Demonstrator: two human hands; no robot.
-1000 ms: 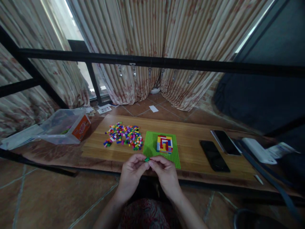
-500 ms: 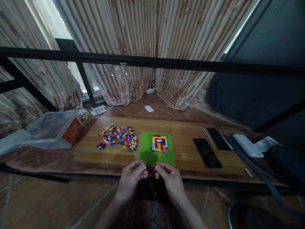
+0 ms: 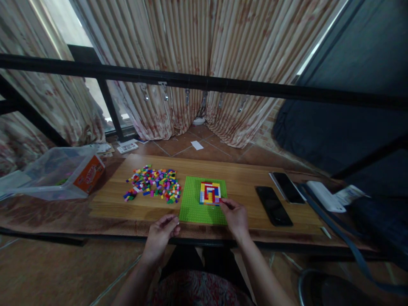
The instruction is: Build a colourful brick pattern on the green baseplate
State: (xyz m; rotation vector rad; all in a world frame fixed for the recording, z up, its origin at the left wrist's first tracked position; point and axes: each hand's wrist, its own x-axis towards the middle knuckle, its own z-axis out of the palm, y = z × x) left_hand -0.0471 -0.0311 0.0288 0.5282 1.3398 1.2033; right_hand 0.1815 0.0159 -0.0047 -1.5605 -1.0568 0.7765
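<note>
A green baseplate (image 3: pixel 191 210) lies on the wooden board, bearing a low square build of colourful bricks (image 3: pixel 210 193) in red, yellow, blue and white. My right hand (image 3: pixel 235 214) pinches a small red brick (image 3: pixel 221 200) at the build's near right corner; whether it is pressed on cannot be made out. My left hand (image 3: pixel 163 231) hangs at the near edge, left of the plate, fingers closed round a small white brick (image 3: pixel 177 222), mostly hidden by the fingertips. Beyond it, a heap of loose bricks (image 3: pixel 156 182) is spread left of the plate.
Right of the plate lie a black phone (image 3: pixel 273 206) and another phone (image 3: pixel 288 187). A white device (image 3: pixel 325 196) and a blue strap (image 3: pixel 347 246) are farther right. At the far left stands a clear plastic box (image 3: pixel 60 170) with an orange label. A dark rail (image 3: pixel 191 80) crosses behind the table.
My right hand has moved forward from the near edge to the build with the red brick. My left hand has drawn away to the left, still closed on the white brick.
</note>
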